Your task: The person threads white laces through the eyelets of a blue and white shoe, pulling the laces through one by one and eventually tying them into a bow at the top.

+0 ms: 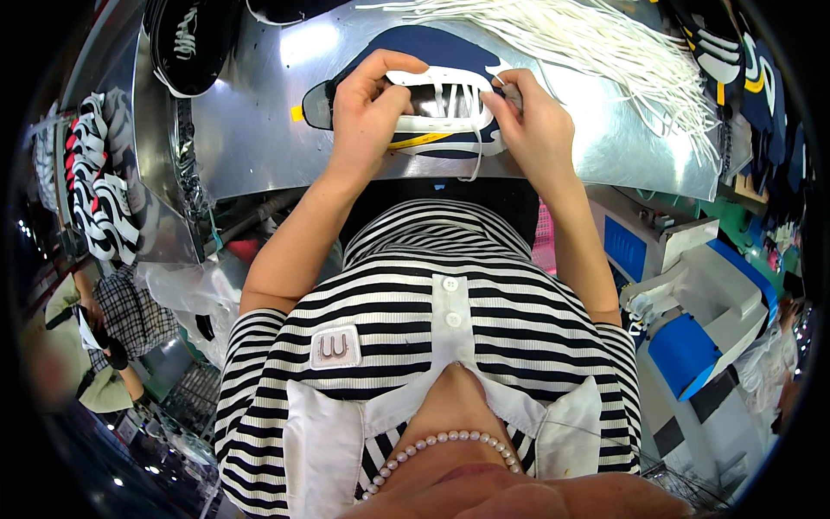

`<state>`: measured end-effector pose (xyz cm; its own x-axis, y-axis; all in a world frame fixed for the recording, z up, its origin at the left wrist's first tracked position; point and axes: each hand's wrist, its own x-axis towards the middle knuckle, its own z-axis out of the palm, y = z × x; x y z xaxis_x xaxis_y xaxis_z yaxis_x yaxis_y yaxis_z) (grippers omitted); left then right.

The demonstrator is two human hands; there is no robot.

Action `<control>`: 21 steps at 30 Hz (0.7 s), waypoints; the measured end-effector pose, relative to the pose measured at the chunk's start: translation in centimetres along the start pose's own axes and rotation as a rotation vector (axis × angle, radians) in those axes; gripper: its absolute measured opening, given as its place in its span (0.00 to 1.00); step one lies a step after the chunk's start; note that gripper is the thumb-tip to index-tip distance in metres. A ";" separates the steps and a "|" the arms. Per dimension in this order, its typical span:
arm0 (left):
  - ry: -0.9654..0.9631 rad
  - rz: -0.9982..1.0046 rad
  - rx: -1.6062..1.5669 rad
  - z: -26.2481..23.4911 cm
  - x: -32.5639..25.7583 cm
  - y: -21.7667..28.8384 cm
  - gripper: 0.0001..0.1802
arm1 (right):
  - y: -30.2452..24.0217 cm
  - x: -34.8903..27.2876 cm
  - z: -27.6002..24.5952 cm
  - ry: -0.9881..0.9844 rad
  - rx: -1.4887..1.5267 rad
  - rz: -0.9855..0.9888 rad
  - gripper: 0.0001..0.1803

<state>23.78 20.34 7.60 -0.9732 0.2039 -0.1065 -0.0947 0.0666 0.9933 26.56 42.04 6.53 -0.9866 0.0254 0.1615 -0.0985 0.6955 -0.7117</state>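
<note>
A navy shoe upper (415,49) with a white eyelet facing, a yellow stripe and a grey end piece lies sideways on the metal table. White shoelace (453,99) crosses its opening in several rows, and a loose length hangs over the near side. My left hand (367,112) is closed on the upper at the left end of the opening, index finger bent over the far white edge. At the right end of the lacing, my right hand (534,121) pinches the lace close to the eyelets, thumb and index nearly together.
A large bundle of white laces (596,52) spreads over the back right of the metal table (251,147). Black shoes (186,43) sit back left; more uppers (102,186) hang in a stack further left. A blue and grey machine (700,320) stands at right. Another person (130,303) works lower left.
</note>
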 end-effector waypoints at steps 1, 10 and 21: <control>-0.026 -0.009 0.007 -0.3 0.2 0.1 0.18 | 0.2 0.2 0.4 0.054 -0.031 -0.053 0.11; 0.159 0.015 0.234 1.9 0.7 0.6 0.26 | 0.5 0.7 0.6 0.017 -0.039 -0.033 0.11; 0.025 0.040 0.261 -0.8 -1.6 2.2 0.19 | 0.8 0.4 0.5 0.089 0.121 -0.002 0.09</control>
<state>24.98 19.40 10.03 -0.9802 0.1877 -0.0633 -0.0022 0.3093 0.9510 26.05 42.26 5.67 -0.9714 0.0919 0.2188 -0.1204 0.6038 -0.7880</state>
